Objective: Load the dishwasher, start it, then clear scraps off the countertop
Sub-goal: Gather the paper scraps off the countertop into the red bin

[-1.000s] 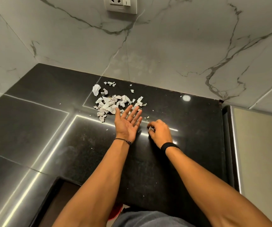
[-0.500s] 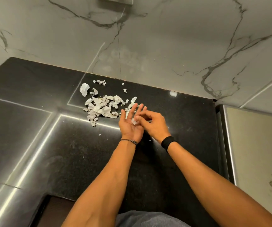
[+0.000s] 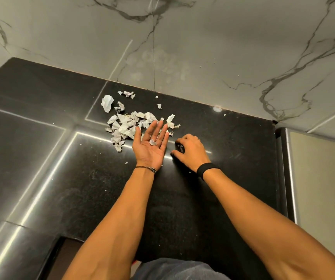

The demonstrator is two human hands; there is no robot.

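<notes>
Most of the view is a glossy black countertop [image 3: 233, 158], which meets a white marble wall [image 3: 203, 47] along its far edge. A pale panel [image 3: 320, 188] with a metal edge stands at the right.

Both bare forearms reach out over the countertop from the near side. The left hand [image 3: 150, 146] lies palm up with its fingers straight and spread, their tips just reaching the near right edge of the heap. The right hand [image 3: 192, 152] is just to its right, palm down, with the fingers curled so the tips meet the countertop. Whether they pinch anything I cannot tell.

The paper scraps [image 3: 126, 128] lie in a loose heap on the countertop, toward the wall and left of centre. A larger crumpled piece [image 3: 107, 103] and a few stray bits lie just beyond it. One small scrap [image 3: 152, 142] rests on the left palm.

A black wristband [image 3: 207, 168] circles the right wrist, and a thin bracelet [image 3: 145, 168] the left.
</notes>
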